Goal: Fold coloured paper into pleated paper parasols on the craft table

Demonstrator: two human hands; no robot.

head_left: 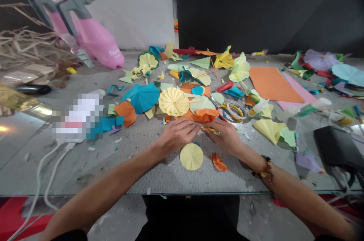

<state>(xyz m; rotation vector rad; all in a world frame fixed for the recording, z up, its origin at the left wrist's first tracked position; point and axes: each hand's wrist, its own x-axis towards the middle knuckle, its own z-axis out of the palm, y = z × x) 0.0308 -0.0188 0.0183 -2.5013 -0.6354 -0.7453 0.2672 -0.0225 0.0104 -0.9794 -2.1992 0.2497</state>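
Note:
At the middle of the table my left hand [180,133] has its fingers bent and pressed together, fingertips down; what they hold, if anything, is hidden. My right hand [225,135] faces it, closed on a thin yellow strip [210,129]. Crumpled orange paper [207,114] lies just beyond both hands. Nearer my body rests a creased pale yellow paper circle [191,157], with a torn orange scrap [220,162] to its right. Behind the hands lie a pleated yellow paper disc [174,101] and a pleated blue paper piece [141,97].
Scissors [218,100] and tape rolls [237,111] lie beyond my right hand. Orange sheets [274,83], glue bottles [315,107] and a black power adapter [337,146] are on the right. Pink spray bottles [98,40] and a white power strip [81,114] with cables stand left.

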